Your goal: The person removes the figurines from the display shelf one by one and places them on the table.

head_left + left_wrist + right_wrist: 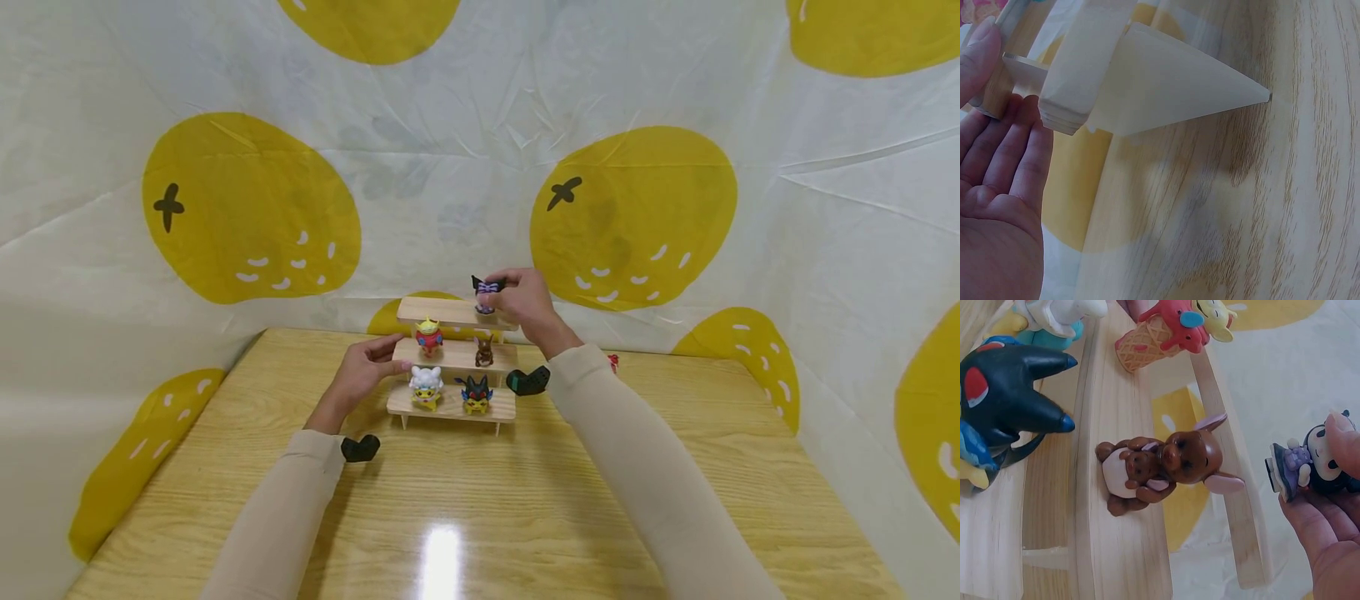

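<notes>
A three-tier wooden display shelf [435,312] stands on the table. My right hand [531,307] pinches a black-hooded figurine [1319,456] with a purple bow between thumb and fingers, just above the top tier's right end; a small gap shows under its base in the right wrist view. My left hand [354,382] holds the shelf's left end, thumb on one side and fingers on the other. The middle tier bears a red figurine with a yellow top [429,337] and a brown kangaroo figurine [1163,464]. On the bottom tier sit a white-hooded figurine [426,387] and a black-eared one [477,395].
A small red object [613,362] shows on the table behind my right sleeve. White cloth with yellow fruit prints [442,167] hangs behind the table and at its sides. The wooden table [390,517] reaches toward me, with a bright reflection on it.
</notes>
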Motion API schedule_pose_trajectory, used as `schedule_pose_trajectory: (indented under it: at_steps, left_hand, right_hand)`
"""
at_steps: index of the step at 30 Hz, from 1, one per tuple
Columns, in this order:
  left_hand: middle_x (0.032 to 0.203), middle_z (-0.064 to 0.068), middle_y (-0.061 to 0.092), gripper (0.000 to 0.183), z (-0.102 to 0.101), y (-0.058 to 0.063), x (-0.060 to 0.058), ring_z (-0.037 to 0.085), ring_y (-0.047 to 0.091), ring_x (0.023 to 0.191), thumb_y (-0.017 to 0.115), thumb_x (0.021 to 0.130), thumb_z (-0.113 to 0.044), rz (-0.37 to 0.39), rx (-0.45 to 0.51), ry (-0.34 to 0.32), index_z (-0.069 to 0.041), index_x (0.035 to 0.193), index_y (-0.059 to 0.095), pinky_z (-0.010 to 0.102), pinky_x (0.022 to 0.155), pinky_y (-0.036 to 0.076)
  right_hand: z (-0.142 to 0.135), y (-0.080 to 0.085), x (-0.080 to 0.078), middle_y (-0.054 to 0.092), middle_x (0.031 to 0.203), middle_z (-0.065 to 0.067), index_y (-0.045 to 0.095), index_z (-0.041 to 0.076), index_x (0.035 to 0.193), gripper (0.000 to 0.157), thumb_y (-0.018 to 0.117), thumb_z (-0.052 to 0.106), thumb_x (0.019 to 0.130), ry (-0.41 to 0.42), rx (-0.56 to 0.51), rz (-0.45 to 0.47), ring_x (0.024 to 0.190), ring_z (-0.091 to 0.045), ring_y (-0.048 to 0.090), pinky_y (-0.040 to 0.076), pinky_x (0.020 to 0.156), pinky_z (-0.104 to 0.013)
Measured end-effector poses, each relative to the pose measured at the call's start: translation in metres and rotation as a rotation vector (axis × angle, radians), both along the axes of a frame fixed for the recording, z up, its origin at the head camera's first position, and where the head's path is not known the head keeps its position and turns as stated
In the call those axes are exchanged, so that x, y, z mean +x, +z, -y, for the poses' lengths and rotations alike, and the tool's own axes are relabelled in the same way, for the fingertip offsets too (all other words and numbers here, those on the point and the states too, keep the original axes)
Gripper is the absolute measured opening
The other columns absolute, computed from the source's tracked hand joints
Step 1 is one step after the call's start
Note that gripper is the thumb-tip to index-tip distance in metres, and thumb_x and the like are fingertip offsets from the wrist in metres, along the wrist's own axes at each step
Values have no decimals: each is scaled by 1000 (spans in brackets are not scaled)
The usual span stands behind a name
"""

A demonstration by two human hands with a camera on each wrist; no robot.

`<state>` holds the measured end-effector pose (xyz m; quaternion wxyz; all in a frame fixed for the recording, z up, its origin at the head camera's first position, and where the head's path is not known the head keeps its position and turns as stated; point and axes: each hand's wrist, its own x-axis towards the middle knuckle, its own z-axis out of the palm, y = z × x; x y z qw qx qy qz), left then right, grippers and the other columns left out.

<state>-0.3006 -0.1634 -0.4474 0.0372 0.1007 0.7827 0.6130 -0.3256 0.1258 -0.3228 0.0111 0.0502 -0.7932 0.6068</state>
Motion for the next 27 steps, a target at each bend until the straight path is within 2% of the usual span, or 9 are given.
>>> schedule_pose_trajectory:
  at_steps: [9,27]
  left_hand:
    - [165,18,41,68,-1,1,2,35,40,154,78,96,-20,-5,-1,2,-5,156,49,51,121,43]
    - [163,20,44,69,-1,-1,0,37,40,154,79,95,-18,-5,-4,18,-4,155,49,51,122,42]
  right_hand:
    - [-6,-1,0,74,116,-20,74,2,124,33,78,4,92,26,-33,-1,97,-25,72,62,97,-45]
    - [-17,1,2,76,106,-14,74,4,126,34,78,4,92,25,-3,20,96,-23,74,61,97,-44]
